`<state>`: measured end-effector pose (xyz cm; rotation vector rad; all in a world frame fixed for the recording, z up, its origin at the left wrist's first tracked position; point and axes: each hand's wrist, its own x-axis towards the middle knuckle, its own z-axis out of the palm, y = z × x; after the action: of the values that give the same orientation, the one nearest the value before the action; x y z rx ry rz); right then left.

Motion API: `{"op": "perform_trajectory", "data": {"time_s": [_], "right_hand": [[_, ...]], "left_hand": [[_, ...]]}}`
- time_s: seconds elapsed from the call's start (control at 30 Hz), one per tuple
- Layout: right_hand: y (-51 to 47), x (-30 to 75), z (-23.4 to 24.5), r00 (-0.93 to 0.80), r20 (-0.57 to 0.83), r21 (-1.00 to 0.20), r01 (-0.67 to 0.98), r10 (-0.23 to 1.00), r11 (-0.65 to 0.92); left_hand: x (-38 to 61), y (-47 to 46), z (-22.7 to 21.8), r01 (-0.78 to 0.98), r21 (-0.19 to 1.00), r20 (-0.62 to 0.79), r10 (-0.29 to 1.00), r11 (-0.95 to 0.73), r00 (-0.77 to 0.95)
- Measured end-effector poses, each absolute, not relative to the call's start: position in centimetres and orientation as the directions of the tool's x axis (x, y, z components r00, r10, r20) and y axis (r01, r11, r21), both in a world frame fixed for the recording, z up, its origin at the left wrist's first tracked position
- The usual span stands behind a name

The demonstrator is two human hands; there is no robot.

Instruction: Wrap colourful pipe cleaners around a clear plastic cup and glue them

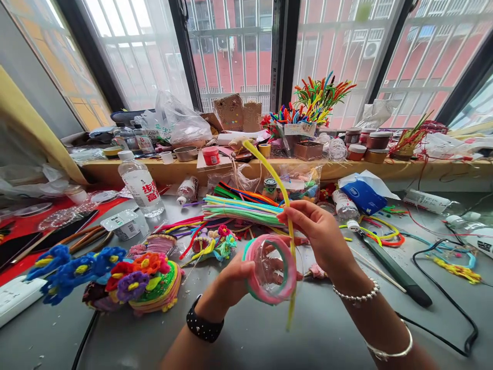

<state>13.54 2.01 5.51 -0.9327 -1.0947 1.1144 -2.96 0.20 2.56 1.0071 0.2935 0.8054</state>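
My left hand is closed round a clear plastic cup, tilted so that its round opening faces me. Bands of pink and green pipe cleaner wrap the cup's side. Between the thumb and fingers of my right hand is a yellow pipe cleaner, which curves up to the left and hangs down past the cup's right side. Some left-hand fingers are hidden behind the cup. Just beyond the hands lies a bundle of pastel pipe cleaners. Blue pipe-cleaner flowers and a striped, flower-decorated piece lie to the left.
A water bottle stands at left near a small plastic tub. A dark green-handled tool and a black cable lie on the right. Jars and a box of colourful pipe cleaners line the window ledge.
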Motion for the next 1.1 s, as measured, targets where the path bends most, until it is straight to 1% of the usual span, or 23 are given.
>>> {"op": "perform_trajectory", "data": {"time_s": [0.13, 0.27, 0.4, 0.63, 0.73, 0.87, 1.0, 1.1], "right_hand": [[2.2, 13.2, 5.3, 0.043, 0.186, -0.963, -0.192, 0.982, 0.191], [2.5, 13.3, 5.1, 0.097, 0.243, -0.957, -0.135, 0.965, 0.255], [2.8, 13.5, 4.7, 0.147, 0.32, -0.943, -0.042, 0.936, 0.33], [3.0, 13.4, 4.3, 0.064, 0.365, -0.923, 0.151, 0.929, 0.353], [2.9, 13.7, 4.4, 0.086, 0.425, -0.885, 0.249, 0.901, 0.394], [2.9, 14.2, 4.4, 0.121, 0.537, -0.792, 0.414, 0.835, 0.449], [3.0, 15.0, 4.7, 0.077, 0.618, -0.679, 0.554, 0.783, 0.482], [3.0, 15.7, 5.2, 0.01, 0.632, -0.623, 0.602, 0.775, 0.5]], "left_hand": [[-3.0, 0.2, 2.5, -0.431, 0.855, 0.111, 0.709, 0.289, 0.696], [-3.1, 0.3, 2.6, -0.387, 0.866, 0.068, 0.694, 0.316, 0.717], [-2.9, 0.2, 2.7, -0.362, 0.879, 0.058, 0.682, 0.312, 0.729], [-2.5, 0.0, 2.4, -0.422, 0.851, 0.093, 0.701, 0.312, 0.707], [-2.6, 0.0, 2.3, -0.445, 0.84, 0.107, 0.709, 0.31, 0.697], [-2.9, 0.2, 2.1, -0.478, 0.823, 0.122, 0.725, 0.308, 0.677], [-3.0, 0.4, 2.1, -0.468, 0.822, 0.099, 0.728, 0.325, 0.679], [-3.1, 0.4, 2.2, -0.479, 0.818, 0.103, 0.738, 0.319, 0.667]]}}
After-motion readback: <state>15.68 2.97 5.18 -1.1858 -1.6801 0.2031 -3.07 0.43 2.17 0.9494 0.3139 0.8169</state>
